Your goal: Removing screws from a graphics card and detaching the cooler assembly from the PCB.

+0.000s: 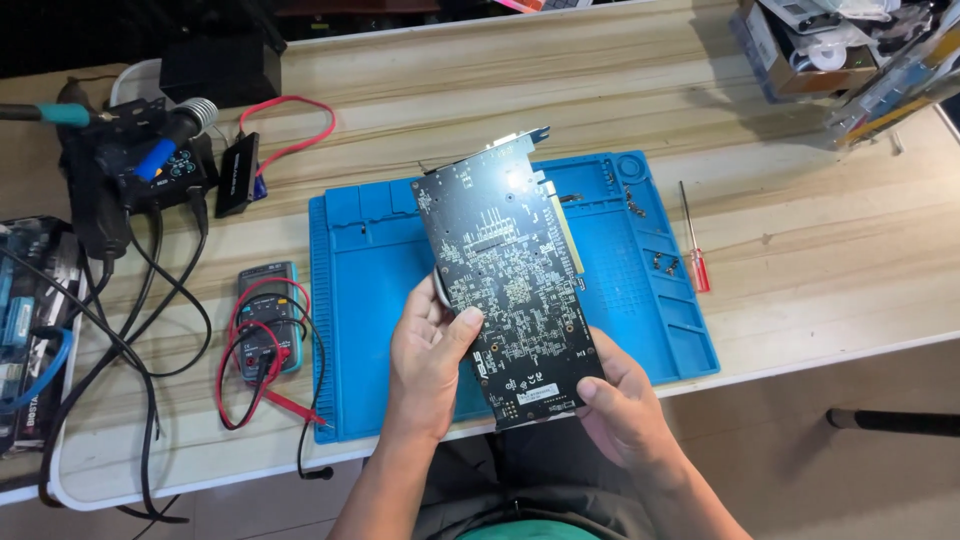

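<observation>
I hold the black graphics card [505, 280] up over the blue work mat [640, 290], solder side facing me, my left hand [428, 365] clasping its left edge with the thumb on its face, while my right hand [625, 405] grips its near right corner.

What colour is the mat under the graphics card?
Blue, seen in the head view: the mat lies beneath the black graphics card.
</observation>
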